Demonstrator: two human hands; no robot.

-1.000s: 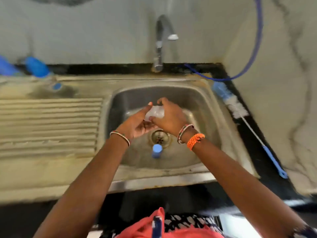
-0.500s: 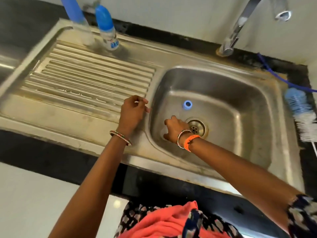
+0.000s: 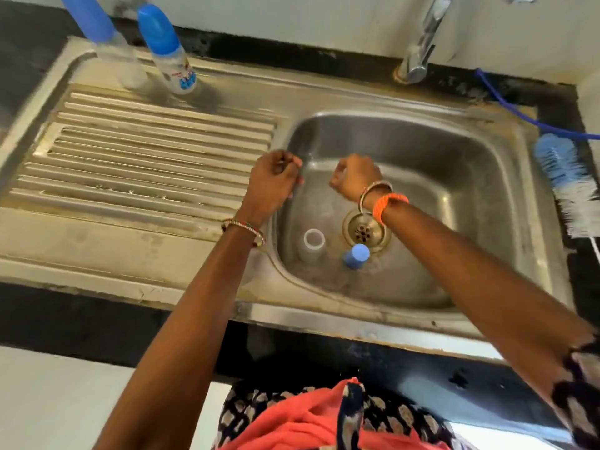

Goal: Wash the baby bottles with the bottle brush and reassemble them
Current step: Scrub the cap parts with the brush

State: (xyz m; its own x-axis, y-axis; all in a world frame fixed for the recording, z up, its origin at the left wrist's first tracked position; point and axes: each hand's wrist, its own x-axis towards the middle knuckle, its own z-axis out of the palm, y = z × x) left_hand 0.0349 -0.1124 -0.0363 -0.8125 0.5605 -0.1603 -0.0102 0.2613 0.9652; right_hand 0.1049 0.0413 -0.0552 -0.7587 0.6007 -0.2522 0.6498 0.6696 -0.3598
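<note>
Baby bottles: two blue-capped, upright at the drainboard's back left.
Left hand: fingers curled, over the basin's left rim; grasp unclear.
Open bottle: clear, in the sink.
Blue cap: beside the drain.
Right hand: curled; contents hidden.
Bottle brush: on the counter, right.

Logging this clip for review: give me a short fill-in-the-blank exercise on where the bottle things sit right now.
1. The bottle brush lies on the counter to the ____ of the sink basin.
2. The capped baby bottle stands at the back of the ____.
3. The blue cap sits in the basin beside the ____.
4. The tap is ____.

Missing words: right; drainboard; drain; off
</note>
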